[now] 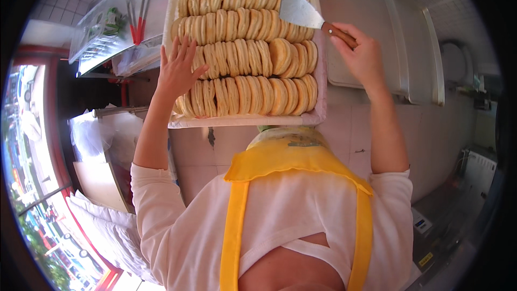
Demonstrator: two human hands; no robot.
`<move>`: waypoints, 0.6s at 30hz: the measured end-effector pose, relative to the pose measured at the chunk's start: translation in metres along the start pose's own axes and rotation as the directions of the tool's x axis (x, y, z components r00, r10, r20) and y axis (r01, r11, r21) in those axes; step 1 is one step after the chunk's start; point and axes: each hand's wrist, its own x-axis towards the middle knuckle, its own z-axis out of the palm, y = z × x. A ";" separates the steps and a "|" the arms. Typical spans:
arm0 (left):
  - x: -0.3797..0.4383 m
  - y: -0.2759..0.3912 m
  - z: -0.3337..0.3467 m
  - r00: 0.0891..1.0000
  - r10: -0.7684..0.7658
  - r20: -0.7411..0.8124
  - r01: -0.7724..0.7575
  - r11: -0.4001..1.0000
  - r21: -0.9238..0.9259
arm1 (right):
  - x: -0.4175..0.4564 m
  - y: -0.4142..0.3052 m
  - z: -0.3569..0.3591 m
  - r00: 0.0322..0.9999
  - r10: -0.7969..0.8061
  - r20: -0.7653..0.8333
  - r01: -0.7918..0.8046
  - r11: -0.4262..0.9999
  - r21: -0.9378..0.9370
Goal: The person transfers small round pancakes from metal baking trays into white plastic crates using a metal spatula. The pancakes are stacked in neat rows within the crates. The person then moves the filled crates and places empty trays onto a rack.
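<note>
Several rows of round, flat baked buns (242, 56) stand on edge in a cloth-lined tray (242, 121) before me. My left hand (179, 66) lies with spread fingers over the left end of the second row from the front. It seems to touch those buns, and its palm hides some of them. In my right hand (359, 52) is a scraper (301, 10) with a broad metal blade and a wooden handle. The blade points left over the right end of the rows further back. A few buns at the right of the second row lean over.
Red-handled tongs (139, 20) lie on the counter at the left, beside a clear plastic bin (101, 28). Metal trays (371, 40) lie to the right. A board (97, 184) and a white quilted cloth (109, 230) are at the lower left, near the window.
</note>
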 end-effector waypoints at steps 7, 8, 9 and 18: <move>0.058 0.056 -0.045 0.998 0.051 -0.040 -0.062 0.930 -0.362 | -0.036 0.017 -0.012 0.993 -0.115 -0.017 0.107 0.958 -0.266; 0.063 0.086 -0.048 0.989 0.134 -0.056 -0.145 0.923 -0.357 | -0.042 0.011 -0.005 0.983 -0.183 -0.008 0.171 0.930 -0.326; 0.069 0.110 -0.049 0.973 0.219 -0.076 -0.232 0.907 -0.352 | -0.050 0.006 0.003 0.975 -0.218 0.045 0.219 0.904 -0.368; 0.073 0.152 -0.027 0.914 0.298 -0.275 -0.391 0.826 -0.406 | -0.054 0.026 -0.019 0.978 -0.069 -0.197 0.015 0.965 -0.262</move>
